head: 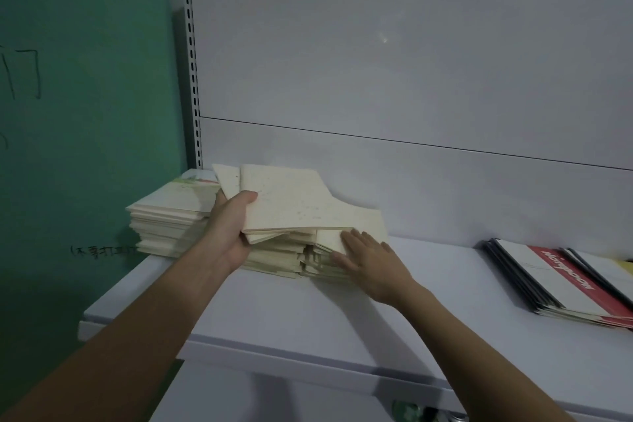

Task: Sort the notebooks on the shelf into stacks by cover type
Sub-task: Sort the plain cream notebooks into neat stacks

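Head view: left hand (227,229) grips cream notebooks (291,205), thumb on top.

Red-banded notebook stack (561,281) cut off at right edge.

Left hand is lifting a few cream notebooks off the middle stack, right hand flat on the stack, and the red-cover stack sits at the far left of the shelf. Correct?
Not quite. The head view shows the red-cover stack at the far right of the shelf, not the left. The rest holds: the left hand grips cream notebooks lifted off the middle stack, and the right hand rests flat on it.

head view, close above shelf (308,329)
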Demonstrator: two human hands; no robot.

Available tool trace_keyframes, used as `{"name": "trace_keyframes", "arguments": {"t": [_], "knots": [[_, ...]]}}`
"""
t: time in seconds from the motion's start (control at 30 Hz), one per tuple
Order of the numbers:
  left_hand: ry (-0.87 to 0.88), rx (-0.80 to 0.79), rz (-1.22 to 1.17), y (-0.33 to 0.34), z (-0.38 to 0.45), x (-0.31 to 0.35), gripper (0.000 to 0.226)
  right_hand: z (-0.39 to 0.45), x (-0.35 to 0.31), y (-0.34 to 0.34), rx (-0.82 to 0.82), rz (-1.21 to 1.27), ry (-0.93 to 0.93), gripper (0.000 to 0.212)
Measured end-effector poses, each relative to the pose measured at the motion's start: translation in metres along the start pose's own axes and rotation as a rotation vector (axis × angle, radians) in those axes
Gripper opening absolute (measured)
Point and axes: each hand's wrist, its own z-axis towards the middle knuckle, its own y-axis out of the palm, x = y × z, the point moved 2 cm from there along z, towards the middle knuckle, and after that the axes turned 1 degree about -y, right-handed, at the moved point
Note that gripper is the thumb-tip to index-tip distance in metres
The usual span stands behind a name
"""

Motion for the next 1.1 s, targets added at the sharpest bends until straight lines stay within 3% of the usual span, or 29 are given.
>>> {"name": "trace_keyframes", "arguments": {"t": [0.07,0.2,0.3,0.4,0.53,0.6,0.73,0.87,1.0,1.1], "knots": [[0.003,-0.005,0.003,-0.001,0.003,0.003,0.040,-0.001,-0.002,0.007,0.032,-0.090,0.004,0.065],[0.009,0.001,0.009,-0.007,0.012,0.011,0.041,-0.013,0.003,0.005,0.246,-0.157,-0.052,0.035],[0.013,-0.010,0.004,-0.008,0.019,0.012,0.037,-0.019,0.011,-0.009,0.350,0.054,0.061,0.027],[-0.002,-0.041,0.011,-0.006,0.024,0.003,0.035,-0.016,0.012,-0.035,0.583,0.446,0.178,0.028],[-0.041,-0.105,0.036,0.007,0.026,-0.009,0.034,-0.018,-0.010,-0.057,0.780,0.590,0.168,0.021],[-0.047,-0.153,0.064,0.014,0.026,-0.014,0.034,-0.022,-0.028,-0.059,0.745,0.557,0.113,0.022],[-0.050,-0.244,0.074,0.030,0.017,-0.025,0.032,-0.028,-0.057,-0.045,0.469,0.202,-0.069,0.035],[-0.061,-0.359,0.060,0.041,0.006,-0.034,0.035,-0.037,-0.053,-0.037,0.344,0.193,-0.116,0.054],[-0.055,-0.398,0.119,0.055,0.002,-0.043,0.047,-0.046,-0.037,-0.042,0.333,0.261,-0.078,0.054],[-0.066,-0.385,0.124,0.076,-0.003,-0.057,0.049,-0.057,-0.008,-0.049,0.531,0.380,0.120,0.042]]}}
